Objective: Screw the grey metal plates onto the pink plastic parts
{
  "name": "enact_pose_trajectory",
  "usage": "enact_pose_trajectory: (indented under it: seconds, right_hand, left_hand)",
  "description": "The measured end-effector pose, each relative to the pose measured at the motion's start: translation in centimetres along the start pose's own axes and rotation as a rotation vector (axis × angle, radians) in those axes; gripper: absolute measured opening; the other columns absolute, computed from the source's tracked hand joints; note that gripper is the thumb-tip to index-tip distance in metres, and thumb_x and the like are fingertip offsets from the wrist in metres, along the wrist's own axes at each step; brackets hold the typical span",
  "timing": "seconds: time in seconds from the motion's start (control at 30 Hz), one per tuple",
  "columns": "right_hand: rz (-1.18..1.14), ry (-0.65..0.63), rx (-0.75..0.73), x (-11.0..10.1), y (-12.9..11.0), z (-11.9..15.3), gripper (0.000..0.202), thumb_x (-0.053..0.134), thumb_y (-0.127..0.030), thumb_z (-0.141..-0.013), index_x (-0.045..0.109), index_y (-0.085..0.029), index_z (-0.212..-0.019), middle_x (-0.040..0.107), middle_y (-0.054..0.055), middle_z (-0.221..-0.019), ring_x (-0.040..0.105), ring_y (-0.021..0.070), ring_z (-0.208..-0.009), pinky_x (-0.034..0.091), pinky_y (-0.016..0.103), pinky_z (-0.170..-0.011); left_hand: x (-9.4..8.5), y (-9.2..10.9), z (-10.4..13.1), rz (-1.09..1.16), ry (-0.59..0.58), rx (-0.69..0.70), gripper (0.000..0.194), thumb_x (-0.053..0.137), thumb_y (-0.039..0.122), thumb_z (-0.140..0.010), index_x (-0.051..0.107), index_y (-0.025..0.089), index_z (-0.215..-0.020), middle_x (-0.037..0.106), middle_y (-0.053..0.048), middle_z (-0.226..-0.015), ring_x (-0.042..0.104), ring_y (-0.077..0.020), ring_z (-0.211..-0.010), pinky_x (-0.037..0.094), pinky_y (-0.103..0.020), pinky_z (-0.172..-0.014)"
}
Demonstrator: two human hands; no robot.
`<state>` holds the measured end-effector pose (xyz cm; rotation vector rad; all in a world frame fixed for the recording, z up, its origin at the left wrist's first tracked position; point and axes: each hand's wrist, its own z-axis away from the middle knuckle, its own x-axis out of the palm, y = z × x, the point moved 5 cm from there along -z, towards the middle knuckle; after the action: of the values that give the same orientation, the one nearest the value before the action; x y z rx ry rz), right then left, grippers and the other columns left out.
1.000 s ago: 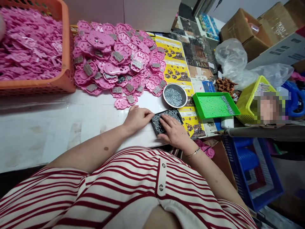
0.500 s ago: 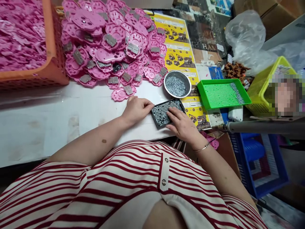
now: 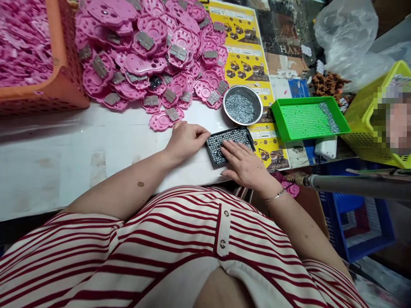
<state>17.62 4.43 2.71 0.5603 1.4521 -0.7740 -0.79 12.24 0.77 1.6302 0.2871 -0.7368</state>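
Observation:
A small black tray filled with tiny silvery metal pieces, probably screws, lies on the table in front of me. My left hand pinches its upper left corner between thumb and fingertips. Flat across the pieces rests my right hand, fingers stretched out, thumb by the tray's near edge. Just beyond the tray stands a round metal bowl of the same kind of pieces. One pink plastic part with a metal plate on it lies close to my left hand.
Many pink parts are heaped at the back. An orange basket of pink pieces stands left. To the right are a green tray with small metal pieces, a yellow basket and a grey metal bar. Another person's blurred face shows at the right edge.
My right hand has slid slightly left over the metal pieces, fingers now lying flatter. My left hand stays at the tray's corner. The camera view has shifted a little.

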Motion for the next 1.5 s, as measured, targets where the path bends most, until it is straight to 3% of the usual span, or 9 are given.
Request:
enact_pose_trajectory:
  seconds: [0.17,0.27,0.37,0.47,0.6,0.83,1.03,1.37,1.5]
  right_hand:
    - [-0.105,0.078,-0.003,0.0,-2.4,-3.7,0.084,0.039,-0.066,-0.093,0.045,-0.002,-0.146,0.053,0.025,-0.148,0.049,0.0345,-0.140,0.044,0.054,-0.117]
    - [-0.194,0.092,-0.027,-0.4,-2.4,-3.0,0.075,0.044,-0.065,-0.092,0.055,-0.007,-0.138,0.061,0.021,-0.139,0.055,0.0326,-0.131,0.048,0.052,-0.112]
    - [-0.257,0.105,-0.001,-0.9,-0.6,-0.9,0.050,0.048,-0.054,-0.096,0.065,-0.018,-0.125,0.067,0.013,-0.129,0.060,0.0260,-0.121,0.052,0.046,-0.106]
    - [-0.244,0.163,0.197,-1.8,2.5,0.3,0.037,0.046,-0.043,-0.099,0.067,-0.018,-0.117,0.066,0.016,-0.116,0.062,0.0258,-0.108,0.054,0.045,-0.092]
    - [-0.272,0.065,0.285,-2.2,3.3,-1.0,0.024,0.065,-0.037,-0.089,0.071,-0.017,-0.102,0.065,0.011,-0.093,0.061,0.0240,-0.087,0.050,0.039,-0.077]
    - [-0.394,-0.004,0.203,-1.2,0.7,-4.7,0.019,0.064,-0.025,-0.088,0.072,-0.019,-0.105,0.067,0.007,-0.096,0.061,0.0181,-0.089,0.047,0.031,-0.081]
    - [-0.412,0.116,0.300,-1.5,3.0,-3.9,0.023,0.058,-0.029,-0.092,0.073,-0.016,-0.103,0.065,0.009,-0.095,0.060,0.0198,-0.087,0.048,0.035,-0.081]
    - [-0.433,0.076,0.222,-2.2,2.4,-3.1,0.023,0.061,-0.033,-0.091,0.073,-0.018,-0.103,0.065,0.009,-0.095,0.060,0.0206,-0.091,0.047,0.035,-0.083]
    - [-0.398,-0.054,0.076,-2.5,1.0,-3.3,0.023,0.068,-0.039,-0.088,0.073,-0.019,-0.099,0.065,0.006,-0.089,0.058,0.0196,-0.086,0.042,0.033,-0.078]
  left_hand:
    - [0.1,0.0,0.0,-0.004,-0.004,0.025,0.028,0.054,0.032,-0.094,0.077,0.021,-0.084,0.079,-0.003,-0.085,0.068,-0.0208,-0.083,0.034,-0.048,-0.109]
    - [0.1,0.0,0.0,-0.015,-0.004,0.020,0.026,0.055,0.032,-0.094,0.077,0.022,-0.085,0.078,-0.003,-0.085,0.068,-0.0211,-0.084,0.034,-0.048,-0.110]
    - [0.2,-0.1,0.0,-0.017,-0.006,0.010,0.025,0.056,0.032,-0.094,0.077,0.022,-0.086,0.078,-0.002,-0.084,0.068,-0.0210,-0.083,0.032,-0.050,-0.113]
    - [0.2,-0.2,0.0,-0.017,-0.003,-0.001,0.024,0.056,0.032,-0.093,0.077,0.023,-0.087,0.078,-0.002,-0.084,0.067,-0.0206,-0.083,0.030,-0.051,-0.114]
    - [0.2,-0.3,0.1,-0.032,-0.004,-0.012,0.024,0.055,0.033,-0.093,0.077,0.023,-0.087,0.078,-0.001,-0.087,0.067,-0.0206,-0.085,0.031,-0.050,-0.114]
    - [0.1,0.0,0.1,-0.052,-0.030,-0.002,0.027,0.053,0.034,-0.095,0.076,0.024,-0.089,0.079,-0.002,-0.088,0.068,-0.0211,-0.087,0.031,-0.048,-0.114]
    - [0.0,0.1,0.1,-0.048,-0.036,-0.015,0.025,0.054,0.032,-0.095,0.077,0.023,-0.089,0.078,-0.002,-0.088,0.066,-0.0206,-0.085,0.030,-0.048,-0.116]
    - [0.0,-0.1,0.1,-0.028,-0.035,-0.021,0.024,0.055,0.032,-0.094,0.076,0.022,-0.090,0.079,-0.002,-0.089,0.067,-0.0203,-0.086,0.027,-0.049,-0.116]
    - [-0.1,0.1,0.1,-0.054,-0.033,-0.029,0.025,0.053,0.033,-0.094,0.076,0.023,-0.090,0.079,-0.002,-0.092,0.068,-0.0211,-0.090,0.029,-0.047,-0.115]
